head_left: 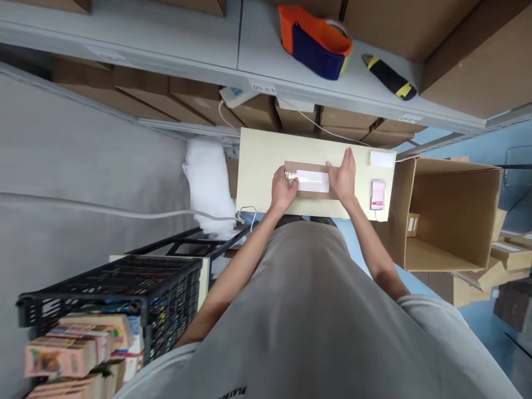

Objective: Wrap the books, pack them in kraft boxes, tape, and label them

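A flat brown cardboard box [305,165] with a white label [316,181] on top lies on the cream tabletop [261,149]. Clear shiny tape shows at the label's left end. My left hand [284,187] grips the left end of the box, fingers curled at its edge and thumb on top near the label. At the right end, my right hand [343,176] rests against the box with its fingers stretched out away from me and its thumb apart. A phone [378,195] with a lit screen lies to the right, plugged into a cable.
A white label stack [381,159] sits at the table's right corner. Above hangs a shelf [187,47] bearing a tape dispenser [316,44] and a utility knife [389,76]. Right stands a large open carton [453,216]; lower left, a black crate [166,282] with books [70,349].
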A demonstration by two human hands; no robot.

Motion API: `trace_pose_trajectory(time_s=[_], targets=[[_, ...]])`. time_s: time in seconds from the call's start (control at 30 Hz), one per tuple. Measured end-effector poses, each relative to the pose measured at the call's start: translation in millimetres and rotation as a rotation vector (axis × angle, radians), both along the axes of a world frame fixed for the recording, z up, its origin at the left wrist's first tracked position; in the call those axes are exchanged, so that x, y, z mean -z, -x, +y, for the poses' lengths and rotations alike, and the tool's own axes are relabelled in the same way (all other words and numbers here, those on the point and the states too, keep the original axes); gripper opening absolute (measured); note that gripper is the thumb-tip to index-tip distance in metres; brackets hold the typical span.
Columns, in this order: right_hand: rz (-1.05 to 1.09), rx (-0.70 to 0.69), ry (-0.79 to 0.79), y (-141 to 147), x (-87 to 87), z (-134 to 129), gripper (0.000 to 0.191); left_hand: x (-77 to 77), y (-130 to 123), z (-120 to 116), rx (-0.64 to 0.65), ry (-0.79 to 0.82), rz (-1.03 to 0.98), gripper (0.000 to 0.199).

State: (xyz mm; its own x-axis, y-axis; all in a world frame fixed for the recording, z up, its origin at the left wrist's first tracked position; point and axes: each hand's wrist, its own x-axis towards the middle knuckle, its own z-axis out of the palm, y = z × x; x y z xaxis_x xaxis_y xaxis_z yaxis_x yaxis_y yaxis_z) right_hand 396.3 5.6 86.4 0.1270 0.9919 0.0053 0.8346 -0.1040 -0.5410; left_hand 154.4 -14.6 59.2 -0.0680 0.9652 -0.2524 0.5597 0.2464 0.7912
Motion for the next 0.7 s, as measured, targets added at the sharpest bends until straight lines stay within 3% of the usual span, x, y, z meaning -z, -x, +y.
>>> trace_pose_trajectory(time_s=[0.07,0.17,0.27,0.4,0.47,0.6,0.7], targets=[[0.07,0.102,0.148,8.6,27.9,-35.9,0.118,5.4,-16.6,-9.7,-0.014,0.014,0.038,0.083],[0.183,0.218,0.259,18.1,52.4,-59.1,0.139,9.6,-46.5,-12.9,-0.068,0.025,0.133,0.109],[0.332,0.308,0.321,14.5,63.6,-62.8,0.132,14.5,-63.4,-10.0,-0.13,0.067,0.25,0.121],[0.527,0.212,0.343,-6.8,71.9,-65.2,0.093,24.5,-52.5,-4.6,-0.147,0.056,0.278,0.122],[0.553,0.158,0.342,-17.5,73.5,-67.4,0.087,28.9,-37.1,-1.0,-0.145,0.036,0.225,0.115],[0.48,0.173,0.398,-27.7,67.7,-71.0,0.1,30.0,-11.2,3.9,-0.167,0.037,0.105,0.1],[0.301,0.217,0.329,-18.2,56.2,-71.1,0.116,23.9,-14.6,-0.1,-0.137,-0.033,0.139,0.1]])
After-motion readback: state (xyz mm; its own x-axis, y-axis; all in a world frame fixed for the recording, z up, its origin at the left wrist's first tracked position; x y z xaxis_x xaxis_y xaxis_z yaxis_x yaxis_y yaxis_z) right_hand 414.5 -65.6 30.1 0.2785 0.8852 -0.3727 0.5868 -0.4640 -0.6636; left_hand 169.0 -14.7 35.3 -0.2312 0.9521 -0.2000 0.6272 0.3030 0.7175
